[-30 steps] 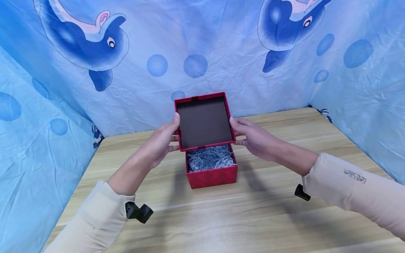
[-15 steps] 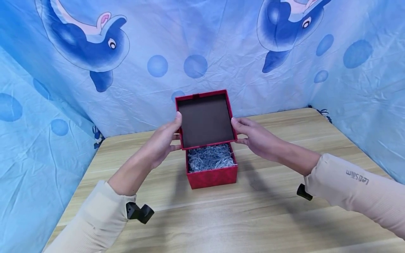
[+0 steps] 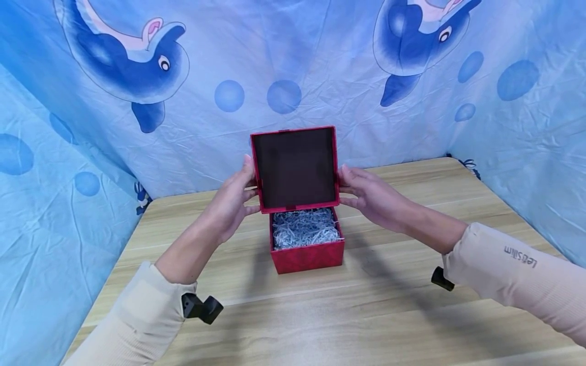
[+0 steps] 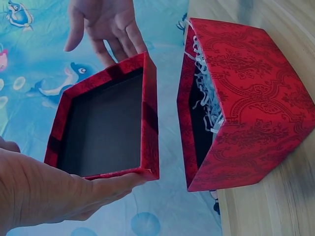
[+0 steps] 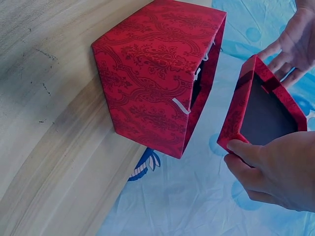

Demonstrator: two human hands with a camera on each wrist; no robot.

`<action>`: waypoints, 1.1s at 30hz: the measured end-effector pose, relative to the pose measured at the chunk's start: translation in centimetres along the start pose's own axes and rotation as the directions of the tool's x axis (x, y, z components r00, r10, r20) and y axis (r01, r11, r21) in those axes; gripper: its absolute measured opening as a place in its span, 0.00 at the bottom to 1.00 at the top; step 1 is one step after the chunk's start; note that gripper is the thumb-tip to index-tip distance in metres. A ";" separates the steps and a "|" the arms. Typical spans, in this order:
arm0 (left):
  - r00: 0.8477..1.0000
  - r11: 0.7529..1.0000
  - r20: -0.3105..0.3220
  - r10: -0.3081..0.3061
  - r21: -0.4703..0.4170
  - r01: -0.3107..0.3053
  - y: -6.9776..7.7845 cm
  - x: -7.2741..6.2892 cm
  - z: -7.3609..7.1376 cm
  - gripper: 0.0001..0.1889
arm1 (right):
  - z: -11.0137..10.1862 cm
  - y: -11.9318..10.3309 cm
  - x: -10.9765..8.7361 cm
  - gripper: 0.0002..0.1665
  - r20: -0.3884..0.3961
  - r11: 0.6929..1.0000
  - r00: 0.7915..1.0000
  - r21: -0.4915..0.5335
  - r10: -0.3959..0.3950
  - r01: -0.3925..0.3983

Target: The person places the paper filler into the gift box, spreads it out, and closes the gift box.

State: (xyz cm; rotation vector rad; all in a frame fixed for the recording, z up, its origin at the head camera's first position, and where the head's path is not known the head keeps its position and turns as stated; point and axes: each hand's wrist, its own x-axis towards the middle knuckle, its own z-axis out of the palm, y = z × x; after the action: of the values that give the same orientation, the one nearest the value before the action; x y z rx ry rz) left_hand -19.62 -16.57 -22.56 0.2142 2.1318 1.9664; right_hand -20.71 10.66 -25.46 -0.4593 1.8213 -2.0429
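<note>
A red box lid (image 3: 295, 168) with a dark inside is held up on edge above the back of the box, its inside facing the head camera. My left hand (image 3: 231, 203) holds its left side, and my right hand (image 3: 373, 198) holds its right side. Fingers (image 4: 110, 189) of the left hand lie along the lid's side in the left wrist view. The red patterned box (image 3: 309, 256) stands uncovered on the table, filled with pale shredded paper (image 3: 304, 229). The lid hides the back of the box.
The wooden table (image 3: 293, 315) reaches back to a blue cloth backdrop (image 3: 256, 46) with dolphins, which also hangs at both sides. Black wrist cameras (image 3: 201, 307) sit under the sleeves.
The lid has risen slightly and tilted more upright, its inside facing me more squarely. My thumbs have shifted outward from its rim. The box has stayed in place.
</note>
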 end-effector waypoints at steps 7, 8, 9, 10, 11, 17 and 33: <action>0.999 1.000 -0.032 -0.005 -0.009 0.004 0.2 0.0 0.0 0.34 | -0.1 -0.1 0.2 0.39 0.010 1.000 1.000 0.018 0.010 -0.011; 0.999 1.000 -0.036 -0.003 -0.003 0.003 0.2 0.0 0.1 0.35 | -0.1 -0.1 0.2 0.39 0.009 1.000 1.000 0.025 0.013 -0.013; 0.999 1.000 -0.041 -0.002 0.006 0.003 0.2 -0.1 0.1 0.34 | -0.2 -0.1 0.3 0.39 0.010 0.999 1.000 0.031 0.015 -0.015; 0.999 1.000 -0.043 0.002 0.013 -0.001 0.2 -0.1 0.1 0.34 | -0.2 -0.2 0.3 0.39 0.009 0.999 1.000 0.035 0.016 -0.016; 0.999 1.000 -0.046 0.005 0.023 -0.004 0.3 -0.1 0.1 0.34 | -0.2 -0.2 0.3 0.39 0.009 0.999 1.000 0.036 0.015 -0.016; 0.998 0.999 -0.066 0.021 0.049 -0.017 0.3 -0.1 0.0 0.35 | -0.4 -0.3 0.5 0.36 -0.010 0.997 0.999 0.073 -0.032 0.033; 0.992 0.996 -0.102 0.076 -0.028 -0.079 0.2 -0.2 -0.1 0.39 | -0.8 -0.5 0.8 0.27 0.012 0.989 0.996 0.122 -0.088 0.085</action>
State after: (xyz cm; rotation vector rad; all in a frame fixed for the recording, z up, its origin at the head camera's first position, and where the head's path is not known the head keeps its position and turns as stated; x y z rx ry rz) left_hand -19.50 -16.72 -22.30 0.1988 2.1833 2.0953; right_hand -21.79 11.00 -25.02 -0.5281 1.6831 -2.1855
